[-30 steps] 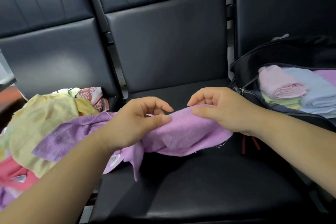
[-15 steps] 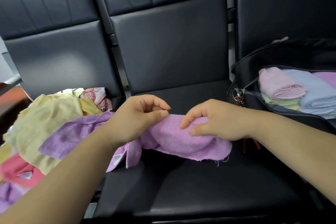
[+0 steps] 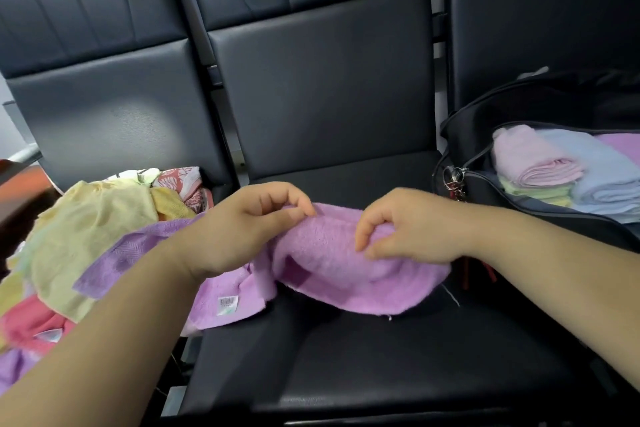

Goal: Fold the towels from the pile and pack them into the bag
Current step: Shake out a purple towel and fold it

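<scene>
The folding step is judged to be in hand. A purple towel [image 3: 346, 274] is held bunched just above the middle seat [image 3: 381, 367], with its left end trailing onto the pile [image 3: 86, 229] at the left. The grip of the left hand [image 3: 242, 229] is clamped on the towel's far edge, and that of the right hand [image 3: 412, 229] is pinched on the cloth. Next, the corners need to be found and the towel spread flat. Open room is offered by the near seat surface. The bag [image 3: 464, 142] at the right lies open, partly filled with folded towels [image 3: 540, 163].

We see a purple towel [image 3: 346, 270] on a black seat [image 3: 381, 374].
Left of the seat, a yellow towel [image 3: 86, 229] and a pink towel [image 3: 31, 322]; right, a black bag [image 3: 467, 146].
</scene>
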`<state>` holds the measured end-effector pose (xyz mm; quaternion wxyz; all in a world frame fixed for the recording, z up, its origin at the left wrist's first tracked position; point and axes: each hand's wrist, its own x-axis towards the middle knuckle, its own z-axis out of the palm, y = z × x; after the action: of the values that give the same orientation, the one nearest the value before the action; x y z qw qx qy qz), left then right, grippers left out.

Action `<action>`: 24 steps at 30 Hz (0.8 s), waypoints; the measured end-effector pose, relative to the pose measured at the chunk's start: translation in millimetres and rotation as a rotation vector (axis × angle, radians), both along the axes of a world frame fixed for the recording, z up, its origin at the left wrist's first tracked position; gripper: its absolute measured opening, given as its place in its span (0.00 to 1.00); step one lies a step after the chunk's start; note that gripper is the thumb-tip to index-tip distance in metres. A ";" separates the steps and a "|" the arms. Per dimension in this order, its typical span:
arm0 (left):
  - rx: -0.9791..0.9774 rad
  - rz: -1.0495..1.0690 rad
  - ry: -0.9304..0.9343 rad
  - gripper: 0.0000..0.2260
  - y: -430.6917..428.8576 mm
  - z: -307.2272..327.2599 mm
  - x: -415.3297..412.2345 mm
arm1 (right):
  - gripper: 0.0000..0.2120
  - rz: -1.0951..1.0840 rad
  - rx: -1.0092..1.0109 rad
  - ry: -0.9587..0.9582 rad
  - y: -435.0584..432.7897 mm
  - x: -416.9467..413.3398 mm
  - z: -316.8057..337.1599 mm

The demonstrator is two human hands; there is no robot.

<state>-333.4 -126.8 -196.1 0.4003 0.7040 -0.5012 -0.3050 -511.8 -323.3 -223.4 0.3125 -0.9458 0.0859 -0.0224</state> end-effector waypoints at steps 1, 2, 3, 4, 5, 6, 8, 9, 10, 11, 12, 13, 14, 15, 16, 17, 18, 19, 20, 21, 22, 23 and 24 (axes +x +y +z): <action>-0.017 -0.014 -0.040 0.04 -0.7 1.9 0.3 | 0.06 -0.060 0.054 -0.092 -4.8 1.1 2.3; -0.023 -0.047 -0.053 0.03 -1.8 4.7 0.1 | 0.07 -0.128 0.161 -0.189 -10.7 1.7 5.0; 0.011 -0.099 -0.055 0.04 -2.5 6.4 0.8 | 0.07 -0.185 0.314 -0.270 -15.6 1.6 7.9; 0.081 -0.162 -0.060 0.06 -2.5 7.0 1.6 | 0.07 -0.221 0.487 -0.319 -17.4 1.4 10.9; 0.150 -0.211 -0.088 0.06 -2.9 7.1 1.9 | 0.08 -0.237 0.650 -0.333 -16.5 1.5 11.9; 0.187 -0.218 -0.133 0.05 -3.6 5.4 3.4 | 0.08 -0.236 0.779 -0.340 -13.1 2.3 11.5; 0.124 -0.114 -0.169 0.04 -5.2 0.9 7.8 | 0.06 -0.194 0.860 -0.352 -1.8 2.7 10.1; 0.059 -0.023 -0.151 0.04 -5.9 -0.4 9.6 | 0.06 -0.134 0.818 -0.334 3.1 1.6 9.8; -0.005 0.060 -0.115 0.06 -6.0 -0.5 9.0 | 0.06 -0.059 0.706 -0.281 6.1 0.4 8.4; -0.070 0.119 -0.070 0.08 -6.4 -0.1 8.0 | 0.07 0.017 0.516 -0.191 7.7 -0.7 6.8; -0.125 0.147 -0.049 0.10 -7.0 1.7 4.9 | 0.07 0.077 0.289 -0.086 8.6 -0.3 5.0; -0.157 0.143 -0.068 0.12 -7.3 3.7 1.1 | 0.06 0.116 0.088 0.002 9.2 1.2 2.5; -0.164 0.114 -0.106 0.12 -6.7 6.4 -2.6 | 0.06 0.127 -0.037 0.048 8.7 2.6 1.3; -0.151 0.065 -0.134 0.10 -6.1 8.9 -5.5 | 0.06 0.109 -0.085 0.042 7.0 3.3 2.7; -0.111 0.006 -0.133 0.07 -4.7 11.9 -6.7 | 0.06 0.072 -0.084 -0.010 4.0 3.0 5.6; -0.047 -0.053 -0.121 0.05 -2.8 14.4 -6.0 | 0.07 0.021 -0.037 -0.083 -0.3 2.5 9.3; 0.036 -0.105 -0.125 0.06 -0.7 15.7 -3.9 | 0.09 -0.036 0.049 -0.159 -5.4 1.8 12.3; 0.123 -0.145 -0.176 0.07 1.0 14.2 -0.5 | 0.10 -0.092 0.171 -0.233 -10.6 1.1 13.9; 0.178 -0.157 -0.254 0.08 1.6 12.6 1.1 | 0.12 -0.134 0.316 -0.304 -13.1 0.6 14.8; 0.189 -0.138 -0.324 0.08 1.0 10.0 2.9 | 0.14 -0.159 0.466 -0.361 -12.8 0.5 15.0; 0.159 -0.104 -0.367 0.09 0.1 8.4 1.9 | 0.15 -0.167 0.587 -0.398 -10.9 1.0 13.5; 0.108 -0.046 -0.382 0.10 -0.8 7.2 2.3 | 0.14 -0.163 0.650 -0.415 -6.6 1.0 12.7; 0.042 0.020 -0.329 0.12 -2.7 8.2 1.9 | 0.13 -0.140 0.658 -0.410 -2.3 0.8 12.7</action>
<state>-331.4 -129.4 -188.0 0.3009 0.7577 -0.5463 -0.1921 -511.1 -325.6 -210.7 0.6074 -0.7628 0.0889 -0.2034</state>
